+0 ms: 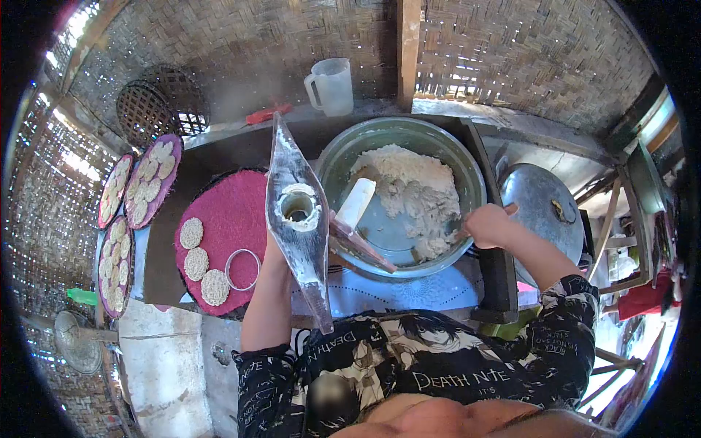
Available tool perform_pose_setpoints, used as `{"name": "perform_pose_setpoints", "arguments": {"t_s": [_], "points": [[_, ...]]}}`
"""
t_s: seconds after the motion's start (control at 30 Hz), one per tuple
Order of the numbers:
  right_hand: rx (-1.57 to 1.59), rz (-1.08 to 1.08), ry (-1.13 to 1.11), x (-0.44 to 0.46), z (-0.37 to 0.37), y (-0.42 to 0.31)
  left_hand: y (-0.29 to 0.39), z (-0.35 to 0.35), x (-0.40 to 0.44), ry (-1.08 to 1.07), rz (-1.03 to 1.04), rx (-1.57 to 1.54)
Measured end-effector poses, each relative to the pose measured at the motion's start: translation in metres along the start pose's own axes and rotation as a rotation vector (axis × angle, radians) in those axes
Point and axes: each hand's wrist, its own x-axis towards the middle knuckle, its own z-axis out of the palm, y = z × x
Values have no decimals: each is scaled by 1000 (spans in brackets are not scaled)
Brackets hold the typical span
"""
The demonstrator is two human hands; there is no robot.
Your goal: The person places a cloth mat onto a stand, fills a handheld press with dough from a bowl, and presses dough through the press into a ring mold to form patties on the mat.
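My left hand (273,254) is mostly hidden behind a long wooden noodle press (303,248), which it holds up by its underside. The press has a round hole in its middle, and pale dough smears its rim. To its right, a wooden plunger (356,204) with a white-coated block leans in a large green basin (332,164). Crumbly pale dough (416,182) fills the basin's back and right. At the basin's right rim my right hand (491,225) is closed; what its fingers grip, beside the dough, I cannot make out.
A pink round mat (226,197) carries several noodle-like discs (215,287) and a white ring (242,269). More loaded mats (152,181) lean at left. Behind stands a plastic jug (332,87); a large metal lid (540,212) lies at right.
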Motion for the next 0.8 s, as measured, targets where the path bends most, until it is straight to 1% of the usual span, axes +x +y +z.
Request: {"name": "perform_pose_setpoints", "arguments": {"t_s": [0.03,0.07,0.13,0.23,0.3,0.33,0.37,0.4,0.43,0.5,0.53,0.57,0.6,0.63,0.7,0.73,0.77,0.8], "points": [[32,-45,-21,-3,-3,-4,0,0,-1,0,-2,-13],[15,-22,-58,-4,-7,-6,-1,-1,-2,1,-3,-25],[-18,23,-129,-2,-18,-9,-3,-3,-3,24,29,87],[58,81,-162,-1,-29,3,-10,-8,-2,43,136,223],[90,50,-215,0,-31,22,-19,-18,6,29,44,84],[108,41,-253,-2,-38,29,-7,-11,6,55,22,81],[125,33,-290,-6,-46,35,1,-5,10,85,60,113],[397,137,-332,-18,-61,38,9,0,13,117,96,145],[482,116,-314,-30,-73,41,17,5,16,150,131,179],[646,74,-264,-49,-93,50,12,4,27,108,240,527],[678,-14,-180,-57,-99,57,10,8,33,102,200,654],[707,-105,-94,-66,-102,64,10,13,38,63,210,723],[732,-199,-9,-71,-108,67,10,21,41,29,224,688],[786,-215,11,-75,-114,66,9,29,43,-6,238,656],[901,-249,45,-80,-125,64,3,46,47,-59,331,625],[956,-115,-75,-88,-141,56,16,58,42,-107,208,596],[971,-119,-80,-86,-148,49,12,61,45,-195,243,700],[989,-121,-87,-86,-153,41,-7,65,51,-232,240,591]]}}
